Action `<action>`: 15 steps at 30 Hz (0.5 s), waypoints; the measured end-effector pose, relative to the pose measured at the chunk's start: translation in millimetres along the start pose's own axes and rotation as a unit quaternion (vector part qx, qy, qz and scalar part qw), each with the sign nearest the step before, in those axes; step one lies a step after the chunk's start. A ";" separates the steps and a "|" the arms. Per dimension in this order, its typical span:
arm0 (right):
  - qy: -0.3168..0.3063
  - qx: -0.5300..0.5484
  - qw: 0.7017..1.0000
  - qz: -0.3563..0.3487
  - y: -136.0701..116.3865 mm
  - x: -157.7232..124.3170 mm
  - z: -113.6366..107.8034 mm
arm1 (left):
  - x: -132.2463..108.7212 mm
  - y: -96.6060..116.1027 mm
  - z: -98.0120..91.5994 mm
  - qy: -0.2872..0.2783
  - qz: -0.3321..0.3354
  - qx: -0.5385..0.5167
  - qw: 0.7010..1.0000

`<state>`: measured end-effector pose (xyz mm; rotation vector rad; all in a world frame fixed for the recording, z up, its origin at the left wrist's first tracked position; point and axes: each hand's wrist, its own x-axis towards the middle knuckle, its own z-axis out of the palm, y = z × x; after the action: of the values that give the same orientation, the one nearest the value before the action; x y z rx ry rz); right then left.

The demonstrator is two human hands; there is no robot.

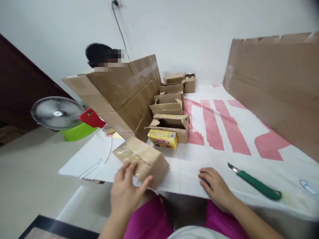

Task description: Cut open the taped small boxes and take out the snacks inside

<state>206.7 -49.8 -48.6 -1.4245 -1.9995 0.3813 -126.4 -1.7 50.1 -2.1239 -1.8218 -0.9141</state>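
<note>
A closed brown cardboard box (146, 159) with clear tape on it sits at the table's front edge, turned at an angle. My left hand (128, 187) rests its spread fingers against the near side of this box. On the cloth right of the box, my right hand (215, 184) lies with bent, slightly parted fingers and holds nothing. A green utility knife (259, 186) with its blade out lies to the right of that hand. Behind the taped box stands a small yellow printed box (162, 139), close to an open cardboard box (170, 124).
More open cardboard boxes (169, 99) line up toward the wall. Tall cardboard panels stand left (124, 93) and right (274, 86). A person's head (99, 54) shows behind the left one. A fan (58, 113), a red object (91, 118) and a tape roll (108, 128) are at left.
</note>
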 end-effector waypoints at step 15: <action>0.090 -0.054 0.989 0.108 23.8 -26.3 -51.3 | -6.7 58.1 29.7 0.034 0.225 -0.306 0.924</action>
<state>262.8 -71.8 -32.5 -1.6879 -1.7499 0.2289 -62.3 -4.7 36.7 -2.6460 -0.9977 -1.5336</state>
